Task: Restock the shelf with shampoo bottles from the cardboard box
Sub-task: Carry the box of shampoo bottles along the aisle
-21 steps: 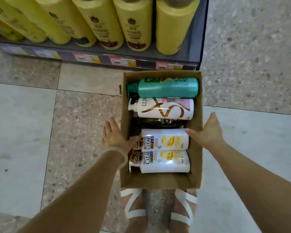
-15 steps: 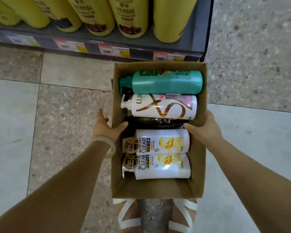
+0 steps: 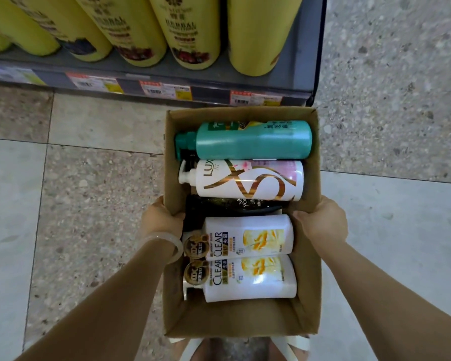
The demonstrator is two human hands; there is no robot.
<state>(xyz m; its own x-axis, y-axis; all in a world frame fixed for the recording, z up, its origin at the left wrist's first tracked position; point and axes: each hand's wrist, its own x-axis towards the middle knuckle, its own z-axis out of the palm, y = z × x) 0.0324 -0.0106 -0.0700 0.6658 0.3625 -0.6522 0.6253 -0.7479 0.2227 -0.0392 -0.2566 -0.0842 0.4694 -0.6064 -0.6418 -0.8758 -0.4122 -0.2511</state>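
Both hands have closed onto the cardboard box [image 3: 307, 152]: left hand [image 3: 162, 217] at nine o'clock, right hand [image 3: 323, 220] at three, fingers curled over its walls. Loose shampoo bottles [image 3: 248, 241] inside could roll if it tips.

Box [image 3: 307, 295] top open; five bottles [image 3: 250, 183] lie side by side, nearly wall to wall. Bare box floor only at near end. Shelf [image 3: 297, 61] front packed with yellow bottles [image 3: 188, 35]; bare strip at right end. Floor [image 3: 89, 204] left and right of box open.
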